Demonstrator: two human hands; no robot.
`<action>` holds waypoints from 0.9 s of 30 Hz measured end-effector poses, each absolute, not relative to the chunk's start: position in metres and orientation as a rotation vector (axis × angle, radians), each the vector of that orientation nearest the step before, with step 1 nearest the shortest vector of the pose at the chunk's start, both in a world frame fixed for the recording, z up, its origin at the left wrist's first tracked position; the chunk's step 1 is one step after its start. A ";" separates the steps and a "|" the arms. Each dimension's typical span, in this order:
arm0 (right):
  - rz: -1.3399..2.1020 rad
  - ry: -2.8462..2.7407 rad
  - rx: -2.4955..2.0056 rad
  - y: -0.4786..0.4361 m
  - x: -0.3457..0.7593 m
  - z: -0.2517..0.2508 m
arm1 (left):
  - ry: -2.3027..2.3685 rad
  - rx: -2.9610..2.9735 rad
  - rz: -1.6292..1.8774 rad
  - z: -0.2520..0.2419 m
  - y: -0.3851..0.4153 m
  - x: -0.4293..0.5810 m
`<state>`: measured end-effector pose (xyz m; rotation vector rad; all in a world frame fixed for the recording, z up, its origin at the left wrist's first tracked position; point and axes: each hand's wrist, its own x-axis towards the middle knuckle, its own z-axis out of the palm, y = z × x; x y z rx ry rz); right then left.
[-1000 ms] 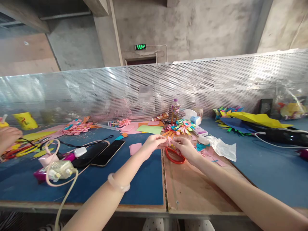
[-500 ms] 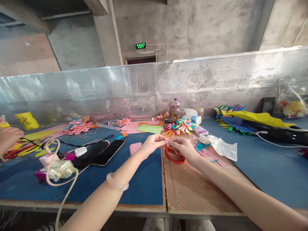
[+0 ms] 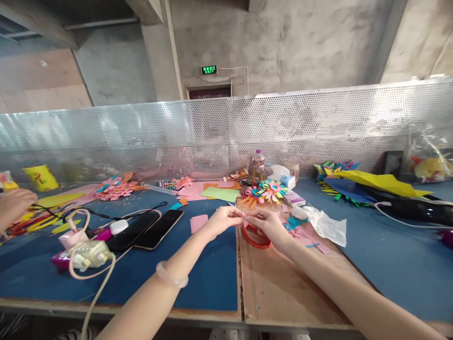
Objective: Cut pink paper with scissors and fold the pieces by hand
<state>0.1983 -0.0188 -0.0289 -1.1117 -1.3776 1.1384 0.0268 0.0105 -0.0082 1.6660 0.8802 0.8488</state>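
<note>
My left hand (image 3: pixel 224 222) and my right hand (image 3: pixel 267 224) meet over the middle of the table, both closed in a pinch. Between their fingertips is a small piece of pink paper (image 3: pixel 245 218), mostly covered by the fingers. Just under my right hand lie scissors with red handles (image 3: pixel 256 238), their blades largely hidden. To the left of my left hand rests a small stack of pink paper squares (image 3: pixel 198 223). Behind the hands sit colourful paper flowers (image 3: pixel 271 189) and a light green sheet (image 3: pixel 221 194).
Two phones (image 3: pixel 161 229) and a power strip with cables (image 3: pixel 90 255) occupy the left. Another person's hand (image 3: pixel 16 205) is at the far left. A drink bottle (image 3: pixel 258 167), tissue boxes (image 3: pixel 288 182) and crumpled white plastic (image 3: pixel 327 224) stand or lie right of centre. A perforated metal screen (image 3: pixel 148 141) runs behind.
The camera view has shifted slightly, so the scene sits a little lower. Both hands keep their pinch on the pink paper, with hardly any movement.
</note>
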 end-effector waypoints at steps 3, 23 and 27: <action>1.135 -1.396 -1.156 -0.019 0.197 -0.027 | 0.872 1.708 0.847 -0.006 0.011 0.023; 0.405 -1.822 -1.228 -0.021 0.194 -0.030 | 1.729 2.197 0.476 0.009 0.052 -0.067; -0.036 -2.211 -1.256 -0.019 0.180 -0.034 | 1.785 2.228 0.206 0.008 0.052 -0.079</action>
